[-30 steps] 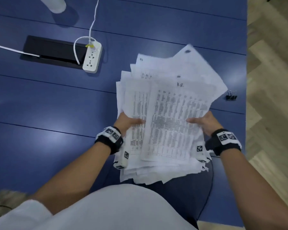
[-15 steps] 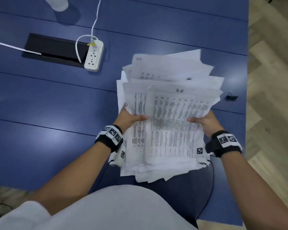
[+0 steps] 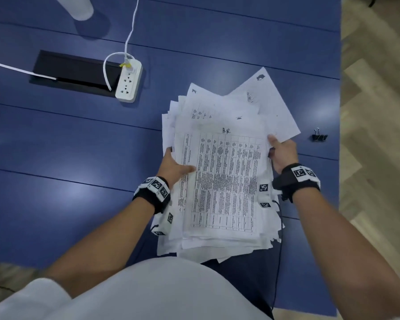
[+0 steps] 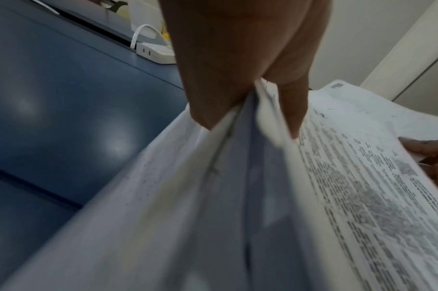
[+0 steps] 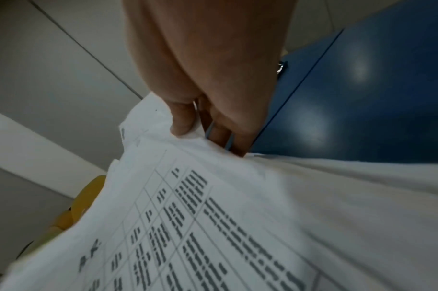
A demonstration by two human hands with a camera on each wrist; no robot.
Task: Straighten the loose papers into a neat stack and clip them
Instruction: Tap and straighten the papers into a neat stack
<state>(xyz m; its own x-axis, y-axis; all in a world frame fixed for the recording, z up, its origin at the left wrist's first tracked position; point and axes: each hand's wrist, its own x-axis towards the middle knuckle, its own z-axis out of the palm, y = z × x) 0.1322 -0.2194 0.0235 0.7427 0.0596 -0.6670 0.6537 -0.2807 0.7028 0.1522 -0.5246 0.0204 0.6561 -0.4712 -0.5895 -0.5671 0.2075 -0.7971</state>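
Note:
A thick, uneven pile of printed papers [image 3: 226, 181] is held above the blue table [image 3: 67, 181] in front of me, its sheets fanned out at the far end. My left hand [image 3: 173, 166] grips the pile's left edge, thumb on the top sheet [image 4: 362, 187] and fingers beneath. My right hand [image 3: 281, 151] pinches the right edge higher up, thumb on top of the papers [image 5: 213, 216]. A black binder clip [image 3: 319, 136] lies on the table to the right of the pile, near the table's right edge.
A white power strip [image 3: 128, 80] with its cable lies at the back left beside a black recessed cable slot [image 3: 74, 72]. A white cup-like object [image 3: 80, 6] stands at the far edge. Wooden floor [image 3: 376, 135] lies past the table's right edge.
The pile has tilted and fanned out again at its far end. My right hand slid up the right edge toward the far corner; my left hand kept its grip.

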